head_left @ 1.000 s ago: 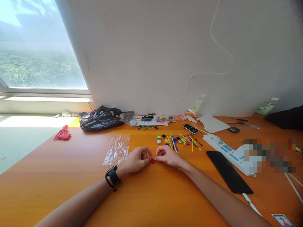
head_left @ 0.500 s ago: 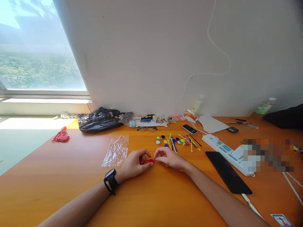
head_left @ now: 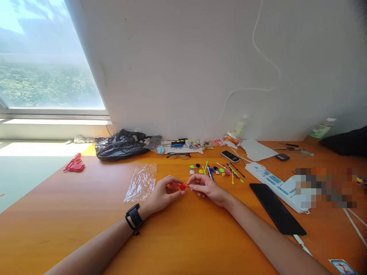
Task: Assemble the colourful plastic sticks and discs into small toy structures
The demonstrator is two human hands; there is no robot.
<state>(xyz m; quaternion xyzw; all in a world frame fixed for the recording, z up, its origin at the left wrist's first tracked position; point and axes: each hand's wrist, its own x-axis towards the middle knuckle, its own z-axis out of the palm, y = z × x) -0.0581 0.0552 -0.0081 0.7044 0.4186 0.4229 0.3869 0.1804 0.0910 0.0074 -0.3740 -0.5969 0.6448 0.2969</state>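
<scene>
A small red plastic arrow spinner with a round disc [head_left: 182, 187] is between my two hands, just above the table. My right hand [head_left: 208, 189] pinches one end of its thin shaft between thumb and fingertips. Curled around the other end is my left hand [head_left: 166, 193], its thumb below the disc and its index finger above. The left fingers partly hide the shaft. Behind my right hand lie loose plastic pieces: a green disc [head_left: 221, 170], a yellow arrow [head_left: 232, 177], a white disc [head_left: 192, 172] and several others.
A clear plastic bag [head_left: 140, 183] lies beyond my left wrist. Glasses [head_left: 179, 156] and a black bag [head_left: 122, 147] are along the wall. To the right are a black phone [head_left: 276, 208], a white power strip [head_left: 269, 179] and a remote-like device [head_left: 230, 156]. Red pieces [head_left: 75, 164] lie far left.
Both hands have risen slightly away from me with the red spinner. Its disc now shows more fully, and my left thumb has moved off it. The loose pieces stay put.
</scene>
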